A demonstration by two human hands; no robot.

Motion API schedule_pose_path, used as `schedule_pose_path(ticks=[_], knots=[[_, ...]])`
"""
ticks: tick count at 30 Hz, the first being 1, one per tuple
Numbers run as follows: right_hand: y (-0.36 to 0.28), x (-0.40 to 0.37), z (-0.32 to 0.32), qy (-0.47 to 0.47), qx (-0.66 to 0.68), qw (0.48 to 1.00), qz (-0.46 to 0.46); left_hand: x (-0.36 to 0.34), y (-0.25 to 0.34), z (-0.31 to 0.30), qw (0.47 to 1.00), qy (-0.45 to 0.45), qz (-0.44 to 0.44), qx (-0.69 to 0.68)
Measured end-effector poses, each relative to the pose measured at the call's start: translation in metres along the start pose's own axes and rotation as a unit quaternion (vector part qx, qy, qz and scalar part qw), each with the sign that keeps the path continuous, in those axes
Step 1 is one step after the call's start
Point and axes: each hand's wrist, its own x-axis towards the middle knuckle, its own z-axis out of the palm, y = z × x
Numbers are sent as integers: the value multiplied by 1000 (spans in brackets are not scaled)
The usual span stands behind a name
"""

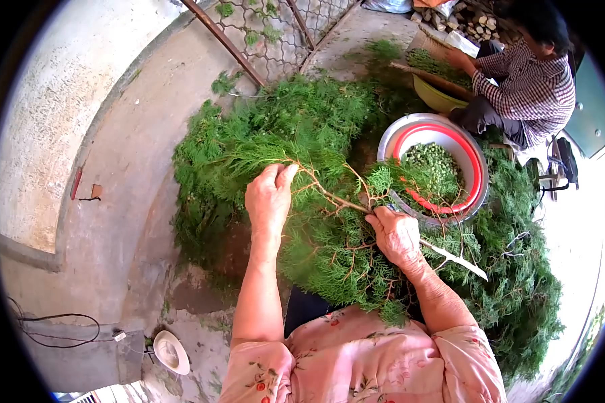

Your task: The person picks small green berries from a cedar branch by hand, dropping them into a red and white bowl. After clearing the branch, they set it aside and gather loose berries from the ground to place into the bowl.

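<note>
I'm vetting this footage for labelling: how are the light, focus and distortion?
Head view: fisheye framing, corners cut off in black; glare washes out the far right edge; the wall is bright, though some texture survives; greenery below the left hand looks soft; the right hand looks sharper.

Over the concrete floor (144, 174), on the left side of the green heap (212, 158), a hand could pass low. Between the left hand (269, 198) and the right hand (393, 235), the branch (333, 198) makes a barrier, and a long pale tool (454, 258) sticks out on the right. Ahead on the right, the wide basin (387, 140) and the seated person (531, 87) obstruct the way.
</note>
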Motion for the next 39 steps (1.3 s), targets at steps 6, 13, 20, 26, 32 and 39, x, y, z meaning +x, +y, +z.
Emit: schedule_pose_path(ticks=[6, 13, 20, 26, 32, 39], knots=[[-1, 0, -1, 9, -1, 1000, -14, 4, -5, 21, 989, -19, -64, -134], [1, 0, -1, -2, 14, 1000, -9, -13, -5, 26, 747, -20, -280, -603], [0, 1, -2, -2, 22, 1000, -10, -21, -3, 30, 750, 82, -260, -603], [1, 0, -3, 2, 17, 1000, 6, -6, -32, -15, 561, 9, -186, -807], [1, -1, -2, 3, 12, 1000, 8, -41, -32, -4, 534, -47, -235, -811], [1, -2, -1, 12, 14, 1000, 3, -76, -12, 9, 705, -239, -276, -608]])
